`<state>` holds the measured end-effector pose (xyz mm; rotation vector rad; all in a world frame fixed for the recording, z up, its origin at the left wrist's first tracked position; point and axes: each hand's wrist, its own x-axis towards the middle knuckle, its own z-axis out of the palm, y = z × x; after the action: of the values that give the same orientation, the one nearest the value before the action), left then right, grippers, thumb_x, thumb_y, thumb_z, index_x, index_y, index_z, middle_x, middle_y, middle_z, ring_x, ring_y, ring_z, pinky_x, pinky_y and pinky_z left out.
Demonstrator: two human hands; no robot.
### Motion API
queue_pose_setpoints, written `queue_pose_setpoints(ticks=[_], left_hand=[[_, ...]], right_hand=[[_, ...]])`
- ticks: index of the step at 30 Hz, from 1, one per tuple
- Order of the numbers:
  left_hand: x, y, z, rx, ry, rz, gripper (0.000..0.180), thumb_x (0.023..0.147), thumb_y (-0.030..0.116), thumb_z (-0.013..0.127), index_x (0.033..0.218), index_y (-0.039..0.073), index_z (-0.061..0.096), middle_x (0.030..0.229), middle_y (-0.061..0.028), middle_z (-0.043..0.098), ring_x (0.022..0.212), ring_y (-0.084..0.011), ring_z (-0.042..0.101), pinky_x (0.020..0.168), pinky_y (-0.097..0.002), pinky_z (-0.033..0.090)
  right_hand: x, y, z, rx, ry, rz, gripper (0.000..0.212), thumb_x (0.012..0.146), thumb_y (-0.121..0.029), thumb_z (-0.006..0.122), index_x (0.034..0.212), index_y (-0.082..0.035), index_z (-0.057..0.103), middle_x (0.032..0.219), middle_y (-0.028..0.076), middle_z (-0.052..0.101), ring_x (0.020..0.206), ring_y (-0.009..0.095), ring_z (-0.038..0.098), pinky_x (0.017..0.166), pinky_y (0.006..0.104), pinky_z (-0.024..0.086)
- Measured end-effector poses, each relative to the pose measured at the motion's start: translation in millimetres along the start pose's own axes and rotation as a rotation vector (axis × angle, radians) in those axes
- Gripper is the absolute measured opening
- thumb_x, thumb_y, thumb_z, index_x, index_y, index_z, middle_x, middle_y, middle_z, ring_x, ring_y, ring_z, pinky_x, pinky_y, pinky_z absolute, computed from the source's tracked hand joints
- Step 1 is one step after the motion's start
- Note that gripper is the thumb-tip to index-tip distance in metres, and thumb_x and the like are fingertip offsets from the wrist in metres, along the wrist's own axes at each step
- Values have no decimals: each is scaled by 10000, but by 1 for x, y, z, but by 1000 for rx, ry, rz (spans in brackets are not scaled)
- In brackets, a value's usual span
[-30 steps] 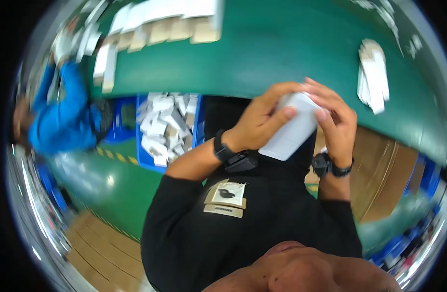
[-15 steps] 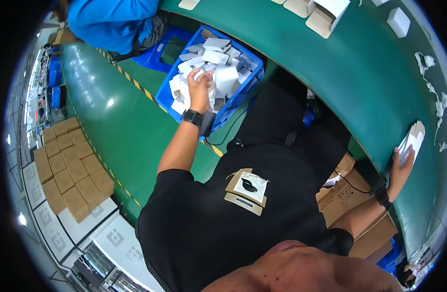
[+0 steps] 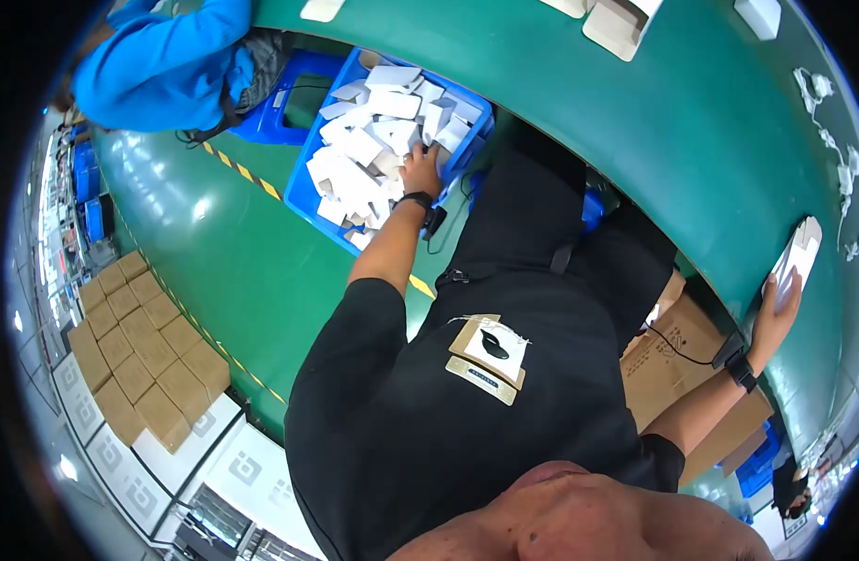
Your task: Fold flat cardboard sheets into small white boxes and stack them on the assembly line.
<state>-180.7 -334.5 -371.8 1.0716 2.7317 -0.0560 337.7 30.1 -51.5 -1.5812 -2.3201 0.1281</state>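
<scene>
At upper centre, the left hand (image 3: 421,172) is set among folded white cardboard boxes (image 3: 350,175) in a rectangular blue plastic bin (image 3: 300,199); whether any is gripped cannot be told. At right, flat white cardboard cartons (image 3: 803,245) on the green table (image 3: 691,178) are touched by the right hand (image 3: 775,307), its grasp likewise unclear. Box handling seems in hand; next, one carton may need to be separated cleanly.

- Table (image 3: 654,140): room to pass between the far box (image 3: 612,33) and the cartons (image 3: 802,245) at right.
- Left, heaped boxes (image 3: 359,147) crowd the bin (image 3: 301,197).
- Stool (image 3: 261,125) blocks bin's left side.
</scene>
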Motion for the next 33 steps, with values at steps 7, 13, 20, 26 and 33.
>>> queue_pose_setpoints(ticks=[7,13,20,26,33], left_hand=[[57,-20,7,-206,-57,-271,713,718,454,794,1313,161,533,1248,-168,592,1176,-408,535,987,-515,430],[91,10,27,-536,58,-215,637,800,451,732,1277,68,557,1226,-216,598,1178,-440,520,1026,-543,385],[72,104,-124,-693,-205,159,220,980,220,581,973,6,631,808,-77,633,755,-168,598,696,-295,480],[-11,248,-350,-1185,-713,706,493,919,314,672,1277,13,515,1263,-147,580,1161,-258,570,991,-367,431],[-32,382,-367,-1806,-375,935,1175,750,496,809,1556,71,67,1575,-211,236,1399,-363,373,1152,-473,277]], right_hand=[[22,-3,14,52,-3,28,483,938,-250,672,1339,-11,550,1375,207,544,1317,318,484,1091,389,358],[35,30,22,-115,155,162,514,966,-352,610,1312,27,572,1332,214,589,1234,322,565,1050,386,415],[87,-7,-4,-307,361,19,213,953,-90,578,1125,-30,687,1102,177,696,1038,329,664,905,389,506],[64,-120,-29,150,612,-306,203,886,26,603,1077,34,670,1064,173,708,996,332,685,873,394,533],[23,-187,-52,676,345,-372,270,848,7,639,1116,36,660,1086,173,697,1005,345,682,864,397,541]])
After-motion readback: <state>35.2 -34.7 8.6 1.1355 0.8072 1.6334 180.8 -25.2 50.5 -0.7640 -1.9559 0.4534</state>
